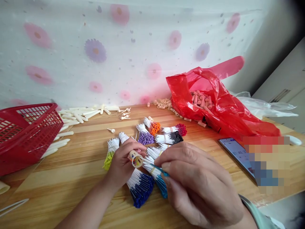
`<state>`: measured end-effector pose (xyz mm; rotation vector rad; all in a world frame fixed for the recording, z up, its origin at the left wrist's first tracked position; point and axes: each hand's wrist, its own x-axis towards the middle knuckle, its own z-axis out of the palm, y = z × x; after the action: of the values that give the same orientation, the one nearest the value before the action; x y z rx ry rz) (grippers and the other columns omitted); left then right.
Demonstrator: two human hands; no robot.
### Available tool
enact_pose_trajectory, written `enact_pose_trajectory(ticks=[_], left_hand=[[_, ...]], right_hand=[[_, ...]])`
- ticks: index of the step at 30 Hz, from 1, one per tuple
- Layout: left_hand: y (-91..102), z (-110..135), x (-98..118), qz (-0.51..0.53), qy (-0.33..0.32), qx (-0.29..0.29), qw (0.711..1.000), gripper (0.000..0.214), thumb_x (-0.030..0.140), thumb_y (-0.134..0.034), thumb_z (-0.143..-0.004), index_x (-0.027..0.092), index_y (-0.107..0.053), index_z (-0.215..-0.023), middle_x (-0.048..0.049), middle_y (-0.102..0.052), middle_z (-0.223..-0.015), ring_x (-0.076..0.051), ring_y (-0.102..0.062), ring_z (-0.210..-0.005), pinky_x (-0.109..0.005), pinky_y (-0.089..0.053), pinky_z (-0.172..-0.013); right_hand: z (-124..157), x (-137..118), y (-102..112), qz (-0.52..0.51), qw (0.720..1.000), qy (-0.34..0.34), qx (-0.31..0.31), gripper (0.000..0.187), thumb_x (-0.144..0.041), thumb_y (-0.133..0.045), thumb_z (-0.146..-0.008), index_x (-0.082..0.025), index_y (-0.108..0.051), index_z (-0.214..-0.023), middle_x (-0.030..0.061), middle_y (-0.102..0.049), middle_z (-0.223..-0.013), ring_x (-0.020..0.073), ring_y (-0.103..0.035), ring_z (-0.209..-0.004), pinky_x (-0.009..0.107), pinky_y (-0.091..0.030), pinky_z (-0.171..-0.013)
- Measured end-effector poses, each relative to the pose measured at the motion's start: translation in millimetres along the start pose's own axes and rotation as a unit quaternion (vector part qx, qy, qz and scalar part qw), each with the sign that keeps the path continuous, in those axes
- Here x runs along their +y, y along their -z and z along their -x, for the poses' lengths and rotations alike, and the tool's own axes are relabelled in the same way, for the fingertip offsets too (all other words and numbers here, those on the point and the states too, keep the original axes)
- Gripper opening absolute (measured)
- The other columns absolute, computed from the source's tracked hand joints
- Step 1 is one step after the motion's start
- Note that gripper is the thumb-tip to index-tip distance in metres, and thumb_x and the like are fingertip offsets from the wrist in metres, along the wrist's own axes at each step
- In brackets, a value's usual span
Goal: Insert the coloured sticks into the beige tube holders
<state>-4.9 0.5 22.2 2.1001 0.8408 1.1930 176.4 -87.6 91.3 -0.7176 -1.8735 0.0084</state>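
Note:
My left hand is closed round a small beige plastic holder with holes in its end. My right hand pinches a thin blue-tipped refill whose white end reaches the holder. Under both hands, bundles of white refills with coloured tips fan out on the wooden table: dark blue, light blue, yellow-green, purple, orange, black and red.
A red plastic basket stands at the left edge. White pen barrels lie at the back left. A red plastic bag holds beige parts, with more spilled beside it. A phone lies at the right.

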Motion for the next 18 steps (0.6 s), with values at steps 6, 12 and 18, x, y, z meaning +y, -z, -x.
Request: enact_pose_trajectory(ticks=[6,12,18], left_hand=[[2.7,2,-3,-0.033,0.001,-0.019,0.999,0.013,0.031,-0.058,-0.084,0.019,-0.063,-0.088,-0.0034,-0.057,-0.082,-0.019,-0.056,-0.080,-0.029,-0.045,-0.070],[10.8,6,-7,-0.103,-0.033,-0.069,0.992,0.041,0.046,-0.036,-0.094,0.023,-0.047,-0.127,-0.0084,-0.050,-0.109,-0.022,-0.049,-0.102,-0.032,-0.042,-0.086],[11.9,6,-7,-0.159,-0.079,-0.028,0.984,0.043,0.048,-0.030,-0.095,0.018,-0.056,-0.110,-0.0088,-0.049,-0.101,-0.023,-0.050,-0.098,-0.033,-0.042,-0.084]], right_hand=[[4,13,-22,0.016,1.000,-0.017,-0.017,0.023,-0.006,-0.051,-0.080,-0.021,-0.056,-0.097,0.0070,-0.067,-0.086,0.0162,-0.064,-0.077,0.029,-0.055,-0.069],[12,29,-30,0.073,0.997,-0.037,-0.004,0.013,-0.010,-0.054,-0.083,-0.017,-0.061,-0.093,0.0083,-0.062,-0.088,0.0168,-0.057,-0.077,0.031,-0.049,-0.068],[14,34,-31,0.085,0.995,-0.044,0.018,0.010,-0.010,-0.058,-0.082,-0.018,-0.062,-0.086,0.0043,-0.055,-0.082,0.0141,-0.052,-0.073,0.028,-0.046,-0.064]])
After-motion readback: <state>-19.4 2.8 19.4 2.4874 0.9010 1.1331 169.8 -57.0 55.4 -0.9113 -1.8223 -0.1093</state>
